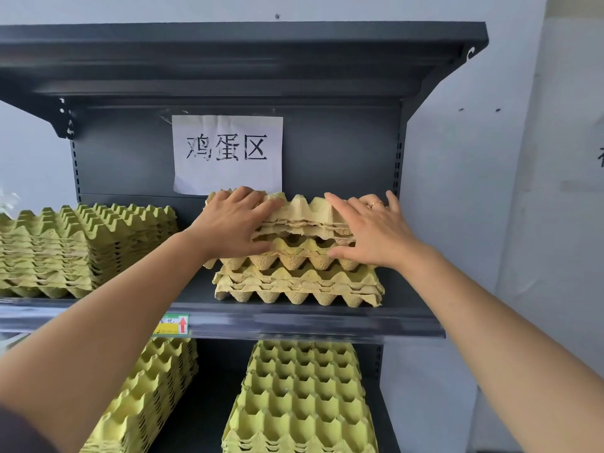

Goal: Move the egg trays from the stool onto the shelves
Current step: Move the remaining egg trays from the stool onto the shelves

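Two bare hands are pictured clasping a small pile of beige egg trays (pixel 307 217) at a dark metal shelf (pixel 294 325). The pile is gripped at either end by the left hand (pixel 235 223) and the right hand (pixel 369 233), with fingers spread over the top and thumbs tucked against the front edge. A ring (pixel 376 204) is worn on the right hand. Directly beneath the hands, the pile is met by a lower stack (pixel 297 286) of similar trays. A paper sign (pixel 227 155) printed "鸡蛋区" is taped just above the left hand. Left of that hand, a taller stack (pixel 81 246) of green trays is shelved. Below the left wrist, a price tag (pixel 171 323) marked with a red arrow is clipped on, its handwriting too blurred to be read.
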### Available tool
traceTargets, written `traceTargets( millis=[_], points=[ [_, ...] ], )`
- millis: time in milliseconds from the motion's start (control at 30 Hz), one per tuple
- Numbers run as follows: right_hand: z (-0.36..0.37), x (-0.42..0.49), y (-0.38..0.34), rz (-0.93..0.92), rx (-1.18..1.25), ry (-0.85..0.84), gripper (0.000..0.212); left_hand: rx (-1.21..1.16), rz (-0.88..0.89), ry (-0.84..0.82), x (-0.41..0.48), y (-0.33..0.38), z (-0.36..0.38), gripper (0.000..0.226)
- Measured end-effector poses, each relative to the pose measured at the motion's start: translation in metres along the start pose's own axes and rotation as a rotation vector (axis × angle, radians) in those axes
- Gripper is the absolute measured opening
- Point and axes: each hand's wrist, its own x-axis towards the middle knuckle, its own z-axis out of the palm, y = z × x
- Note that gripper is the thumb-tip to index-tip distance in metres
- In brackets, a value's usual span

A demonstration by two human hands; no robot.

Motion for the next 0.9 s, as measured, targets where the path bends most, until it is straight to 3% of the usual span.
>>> traceTargets(
  millis=[200, 400, 500, 667, 900],
  points=[
    [-0.001, -0.003, -0.011, 0.009, 0.032, 0.048, 0.077, 0.003, -0.002, 0.022, -0.005, 0.003, 0.002, 0.067],
    [-0.017, 0.008, -0.022, 0.05, 0.06, 0.0, 0.077, 0.006, 0.023, -0.022, 0.0, -0.003, -0.008, 0.076],
    [-0.025, 0.016, -0.041, -0.032, 0.057, 0.019, 0.09, -0.216, -0.078, 0.019, -0.006, -0.015, -0.013, 0.077],
    [-0.022, 0.031, -0.08, -0.119, 0.029, 0.041, 0.093, -0.588, -0.307, 0.149, -0.028, -0.041, 0.001, 0.048],
    [-0.035, 0.078, -0.127, -0.037, 0.001, -0.126, 0.1, -0.78, -0.152, -0.033, -0.04, -0.069, 0.017, 0.089]
  ],
)
